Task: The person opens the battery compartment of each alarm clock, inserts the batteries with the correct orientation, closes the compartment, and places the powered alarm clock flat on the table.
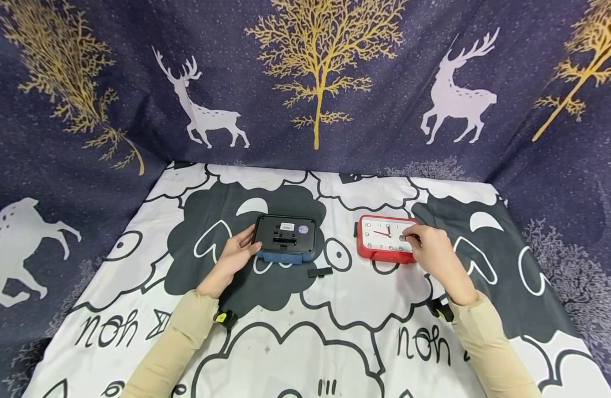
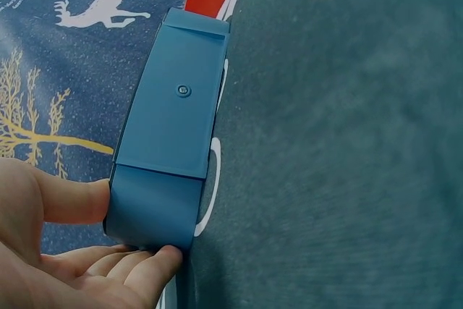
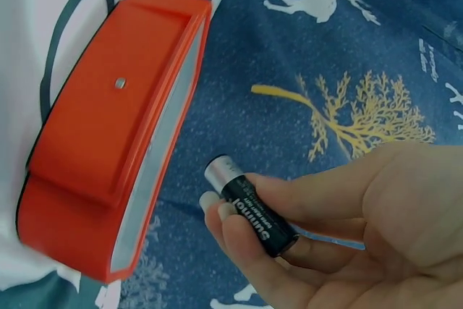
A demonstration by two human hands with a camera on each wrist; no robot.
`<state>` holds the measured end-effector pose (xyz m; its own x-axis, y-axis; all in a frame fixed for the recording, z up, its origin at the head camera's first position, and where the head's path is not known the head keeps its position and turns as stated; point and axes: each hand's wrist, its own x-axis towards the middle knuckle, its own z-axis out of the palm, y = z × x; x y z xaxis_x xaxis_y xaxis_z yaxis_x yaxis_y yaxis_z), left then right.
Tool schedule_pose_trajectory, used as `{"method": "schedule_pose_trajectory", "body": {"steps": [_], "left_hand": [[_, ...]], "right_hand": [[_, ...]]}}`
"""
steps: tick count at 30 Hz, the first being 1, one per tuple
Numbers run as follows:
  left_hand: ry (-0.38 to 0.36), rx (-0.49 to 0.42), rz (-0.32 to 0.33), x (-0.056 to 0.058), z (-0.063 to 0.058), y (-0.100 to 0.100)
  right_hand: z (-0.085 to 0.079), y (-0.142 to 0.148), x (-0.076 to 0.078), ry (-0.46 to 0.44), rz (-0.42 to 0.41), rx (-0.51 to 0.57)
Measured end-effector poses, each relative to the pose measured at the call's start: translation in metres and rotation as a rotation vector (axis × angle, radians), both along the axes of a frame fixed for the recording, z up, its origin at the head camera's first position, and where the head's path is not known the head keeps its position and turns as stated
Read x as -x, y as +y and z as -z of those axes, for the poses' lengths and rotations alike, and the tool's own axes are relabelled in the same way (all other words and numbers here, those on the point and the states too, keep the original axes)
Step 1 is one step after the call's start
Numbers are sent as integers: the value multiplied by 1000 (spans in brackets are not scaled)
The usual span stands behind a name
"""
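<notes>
A blue alarm clock [image 1: 289, 258] lies with its black back up and a dark battery slot showing. At its left end my left hand [image 1: 234, 254] grips it, thumb on one face and fingers on the other, as the left wrist view shows. To the right, a red alarm clock [image 1: 364, 251] lies with its white dial up. Over the right part of that dial, my right hand [image 1: 433, 249] pinches a black battery [image 3: 253, 211] with a silver end between thumb and fingers. In the right wrist view the battery is apart from the red case.
A small black cover piece [image 1: 320, 272] lies on the sheep-print cloth [image 1: 285, 354] between the clocks, nearer me. Another black piece [image 1: 356, 229] shows at the red clock's left edge. A dark blue curtain [image 1: 280, 127] with deer and trees stands behind.
</notes>
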<state>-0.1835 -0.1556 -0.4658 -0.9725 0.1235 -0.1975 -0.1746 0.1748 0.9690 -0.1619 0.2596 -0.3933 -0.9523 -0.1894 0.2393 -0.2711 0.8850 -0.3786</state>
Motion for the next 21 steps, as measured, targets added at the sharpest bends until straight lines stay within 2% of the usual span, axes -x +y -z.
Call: {"method": "schedule_pose_trajectory", "body": {"steps": [12, 21], "left_hand": [[-1, 1, -1, 0, -1, 0], [-15, -7, -2, 1, 0, 0]], "right_hand": [[-1, -17, 2, -7, -68, -9], [7, -32, 4, 108, -67, 82]]}}
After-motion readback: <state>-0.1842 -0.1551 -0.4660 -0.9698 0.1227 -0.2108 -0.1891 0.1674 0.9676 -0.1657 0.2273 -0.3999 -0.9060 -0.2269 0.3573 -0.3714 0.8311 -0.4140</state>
